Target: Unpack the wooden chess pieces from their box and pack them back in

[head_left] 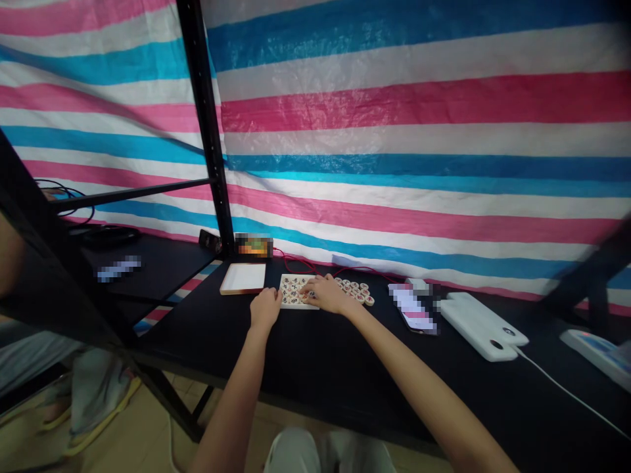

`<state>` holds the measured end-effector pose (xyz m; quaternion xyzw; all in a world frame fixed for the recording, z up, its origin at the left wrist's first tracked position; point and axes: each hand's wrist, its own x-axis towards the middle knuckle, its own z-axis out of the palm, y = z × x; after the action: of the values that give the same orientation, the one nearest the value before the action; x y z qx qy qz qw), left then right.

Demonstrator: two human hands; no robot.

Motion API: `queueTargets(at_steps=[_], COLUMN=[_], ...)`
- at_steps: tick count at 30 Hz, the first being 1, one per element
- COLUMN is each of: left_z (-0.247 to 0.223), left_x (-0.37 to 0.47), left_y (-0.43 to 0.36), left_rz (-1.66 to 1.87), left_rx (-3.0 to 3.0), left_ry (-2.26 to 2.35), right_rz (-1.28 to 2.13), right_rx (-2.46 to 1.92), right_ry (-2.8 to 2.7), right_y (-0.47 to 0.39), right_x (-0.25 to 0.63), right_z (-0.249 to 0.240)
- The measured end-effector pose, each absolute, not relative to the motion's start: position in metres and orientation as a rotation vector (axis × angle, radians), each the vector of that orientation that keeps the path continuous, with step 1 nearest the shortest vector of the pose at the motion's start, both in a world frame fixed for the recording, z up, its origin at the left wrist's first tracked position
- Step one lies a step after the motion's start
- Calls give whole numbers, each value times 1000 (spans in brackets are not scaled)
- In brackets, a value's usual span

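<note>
A shallow white box (290, 305) lies on the black table, holding rows of round Chinese chess pieces (294, 287) with dark and red characters. My left hand (266, 307) is closed at the box's left edge, its fingers curled against the rim. Over the right part of the box, my right hand (325, 293) reaches down with bent fingers closed at a Chinese chess piece, which they partly cover. More loose pieces (357, 289) lie grouped on the table just right of the box, some behind my right hand. The box's lid (243, 278) rests to the left, inner side up.
A phone (413, 307) and a white two-part device (483, 326) with a cable lie to the right. A red cord (300, 264) runs behind the box. A black metal post (210, 131) stands at the table's left end; another person's leg (98, 387) shows at lower left.
</note>
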<state>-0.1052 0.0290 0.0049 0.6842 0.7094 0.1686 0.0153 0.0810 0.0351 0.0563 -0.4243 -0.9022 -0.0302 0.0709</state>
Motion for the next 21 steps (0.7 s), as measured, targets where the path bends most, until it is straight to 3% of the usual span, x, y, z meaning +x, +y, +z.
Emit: queueTargets(at_steps=[21], left_z=[7], left_x=[-106], left_y=[28], left_rz=[514], left_rx=[2124], left_ry=[2190], right_rz=[-85], right_rx=[-1284], right_ry=[-2561], right_y=[23], right_x=[89], right_z=[46])
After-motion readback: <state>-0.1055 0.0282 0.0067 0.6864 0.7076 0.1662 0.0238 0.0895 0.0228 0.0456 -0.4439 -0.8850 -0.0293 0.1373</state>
